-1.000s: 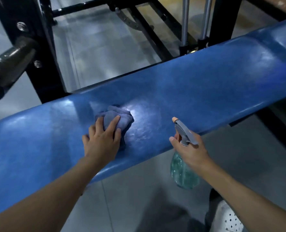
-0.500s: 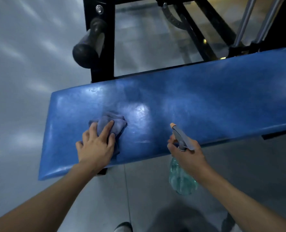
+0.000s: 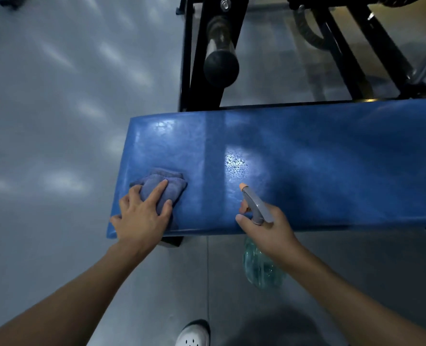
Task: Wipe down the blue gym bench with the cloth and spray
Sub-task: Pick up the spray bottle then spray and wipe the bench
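One wet bench [image 3: 306,171], grey floor [image 3: 44,121]; left hand [image 3: 142,218] flattens cloth [image 3: 165,179], right hand [image 3: 269,229] grips sprayer [image 3: 255,203].

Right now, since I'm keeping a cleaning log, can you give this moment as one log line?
left hand presses cloth on bench end | right hand holds spray bottle | droplets on bench near nozzle

The tabletop [image 3: 331,158] lies bare right of the cloth [image 3: 162,186]; a bottle [image 3: 261,268] hangs at its near edge, and a black frame [image 3: 202,71] stands behind.
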